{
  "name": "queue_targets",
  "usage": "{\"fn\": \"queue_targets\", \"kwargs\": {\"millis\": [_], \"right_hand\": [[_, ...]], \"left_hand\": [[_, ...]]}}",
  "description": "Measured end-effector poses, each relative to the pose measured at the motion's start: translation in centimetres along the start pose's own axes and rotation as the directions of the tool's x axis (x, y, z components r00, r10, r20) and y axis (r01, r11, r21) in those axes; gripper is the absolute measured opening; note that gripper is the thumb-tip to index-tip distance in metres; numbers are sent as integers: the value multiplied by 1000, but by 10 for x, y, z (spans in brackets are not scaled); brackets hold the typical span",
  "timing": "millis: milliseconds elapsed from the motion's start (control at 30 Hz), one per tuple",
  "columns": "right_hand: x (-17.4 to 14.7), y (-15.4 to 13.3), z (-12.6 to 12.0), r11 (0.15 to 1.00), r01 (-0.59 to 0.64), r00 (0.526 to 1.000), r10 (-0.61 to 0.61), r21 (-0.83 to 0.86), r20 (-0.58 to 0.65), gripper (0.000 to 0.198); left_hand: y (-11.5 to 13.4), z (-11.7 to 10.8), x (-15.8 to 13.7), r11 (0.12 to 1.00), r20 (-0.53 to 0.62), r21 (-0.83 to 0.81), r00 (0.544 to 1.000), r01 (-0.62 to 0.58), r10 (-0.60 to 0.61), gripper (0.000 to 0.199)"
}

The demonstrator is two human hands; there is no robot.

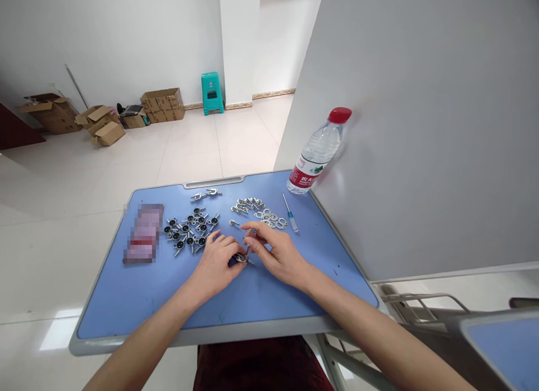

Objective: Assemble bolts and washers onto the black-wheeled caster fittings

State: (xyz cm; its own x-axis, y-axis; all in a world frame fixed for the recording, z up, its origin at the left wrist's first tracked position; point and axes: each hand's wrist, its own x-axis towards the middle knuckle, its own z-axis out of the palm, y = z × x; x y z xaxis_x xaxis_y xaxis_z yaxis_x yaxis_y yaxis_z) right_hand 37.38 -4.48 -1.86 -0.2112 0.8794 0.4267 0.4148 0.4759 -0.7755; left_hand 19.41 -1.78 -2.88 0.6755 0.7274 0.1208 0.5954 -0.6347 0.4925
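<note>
My left hand point(219, 262) is closed on a small metal connector part point(241, 258), pressing it to the blue desk point(278, 301). My right hand point(275, 250) pinches a small screwdriver point(251, 233); its thin shaft points down at that part. Whether the tip sits in a screw is too small to tell. Left of my hands lie several metal parts with round black faces point(186, 228). Beyond my right hand are a pile of metal clips point(248, 204) and a pile of flat metal plates point(273, 218). One loose clip point(233, 223) lies near my right fingertips.
A blue-handled screwdriver point(291, 217) lies at the right. A water bottle point(315, 152) stands at the back right corner beside a grey panel point(421, 127). A blurred purple object point(145, 233) lies at the left. Two metal pieces point(206, 194) sit near the back edge.
</note>
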Motion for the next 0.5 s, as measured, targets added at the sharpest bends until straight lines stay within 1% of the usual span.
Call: {"fn": "queue_targets", "kwargs": {"millis": [100,200,333,500], "right_hand": [[-1,-1,-1,999,-7,999,9,51,-36,20],[-2,-1,0,993,22,1000,-22,120,-3,20],[-2,-2,4,996,77,995,-80,52,62,16],[-2,-2,5,997,71,995,-72,20,71,15]], "left_hand": [[0,0,0,1000,-1,-2,1000,5,-5,8],[0,1,0,1000,3,1,1000,7,-7,10],[-1,2,1,1000,-2,0,1000,1,-1,13],[-1,3,0,1000,-6,-7,1000,7,-7,13]]}}
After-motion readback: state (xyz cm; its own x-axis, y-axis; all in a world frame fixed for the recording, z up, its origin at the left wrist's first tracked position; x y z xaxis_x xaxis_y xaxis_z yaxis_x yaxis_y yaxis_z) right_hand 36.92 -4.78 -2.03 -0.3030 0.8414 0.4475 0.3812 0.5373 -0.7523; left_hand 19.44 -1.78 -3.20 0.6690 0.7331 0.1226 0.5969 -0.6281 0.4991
